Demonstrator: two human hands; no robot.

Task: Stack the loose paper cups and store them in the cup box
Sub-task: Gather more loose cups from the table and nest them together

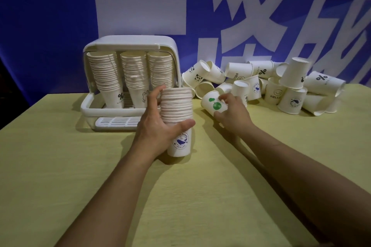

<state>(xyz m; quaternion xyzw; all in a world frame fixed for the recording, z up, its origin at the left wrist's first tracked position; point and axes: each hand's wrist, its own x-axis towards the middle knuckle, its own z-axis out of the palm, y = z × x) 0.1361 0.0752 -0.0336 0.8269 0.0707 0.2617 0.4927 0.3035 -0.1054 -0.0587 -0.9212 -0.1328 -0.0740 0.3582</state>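
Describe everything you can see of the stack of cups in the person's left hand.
The stack of cups is a tall upright column of nested white paper cups, rims ringed closely one above another. The bottom cup bears a blue whale emblem reading "FOR LIFE". The left hand grips its middle, thumb across the front. It stands just before the cup box; whether it touches the yellow table is unclear.

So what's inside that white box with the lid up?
The cup box holds three tall stacks of paper cups side by side, standing upright on its slotted floor. Whether anything sits behind the stacks cannot be seen; they cover the back.
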